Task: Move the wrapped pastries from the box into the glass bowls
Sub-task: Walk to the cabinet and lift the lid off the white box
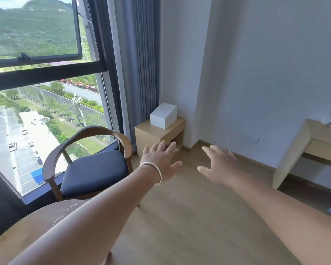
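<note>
Bright daylight from window [44, 88] at left; white wall [266, 64] evenly lit, shadows soft. Wide-angle bending at edges; slight softness overall, no strong glare.

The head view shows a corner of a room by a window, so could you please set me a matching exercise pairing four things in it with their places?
Things:
1. white box
2. chair
3. bracelet
4. curtain

Places:
A. on the left wrist
B. hanging between window and wall
C. on top of the small wooden side table
D. on the floor in front of the window

Pairs: 1-C, 2-D, 3-A, 4-B
</note>
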Available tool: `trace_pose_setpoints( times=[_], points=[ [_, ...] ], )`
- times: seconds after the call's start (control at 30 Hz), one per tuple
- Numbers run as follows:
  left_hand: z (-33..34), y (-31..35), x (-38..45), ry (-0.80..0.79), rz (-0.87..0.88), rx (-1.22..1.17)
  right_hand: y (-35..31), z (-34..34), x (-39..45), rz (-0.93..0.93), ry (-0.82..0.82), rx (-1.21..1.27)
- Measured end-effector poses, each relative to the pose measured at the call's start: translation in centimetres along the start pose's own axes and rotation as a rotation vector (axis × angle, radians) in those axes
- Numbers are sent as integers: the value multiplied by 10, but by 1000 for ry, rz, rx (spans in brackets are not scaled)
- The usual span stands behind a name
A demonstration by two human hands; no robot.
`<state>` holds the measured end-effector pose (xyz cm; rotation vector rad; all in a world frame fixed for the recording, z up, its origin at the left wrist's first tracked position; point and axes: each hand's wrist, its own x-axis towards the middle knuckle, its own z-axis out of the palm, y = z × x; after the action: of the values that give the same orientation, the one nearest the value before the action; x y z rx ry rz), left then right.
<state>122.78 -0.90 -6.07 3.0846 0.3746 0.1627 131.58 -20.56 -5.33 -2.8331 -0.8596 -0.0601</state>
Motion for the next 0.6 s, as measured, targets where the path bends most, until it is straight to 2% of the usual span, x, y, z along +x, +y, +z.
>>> trace_pose_setpoints(
  times=[0.23, 0.47, 0.6],
  points=[
    [25, 39, 110, 13, -56, 42, 75, 5, 101, -99, 11, 21],
    [45, 119, 220, -43, -132, 3, 184, -12, 194, -151, 14, 39],
    [50, 160, 275, -20, -130, -1, 241, -18, 235, -166, 1, 26]
  ],
)
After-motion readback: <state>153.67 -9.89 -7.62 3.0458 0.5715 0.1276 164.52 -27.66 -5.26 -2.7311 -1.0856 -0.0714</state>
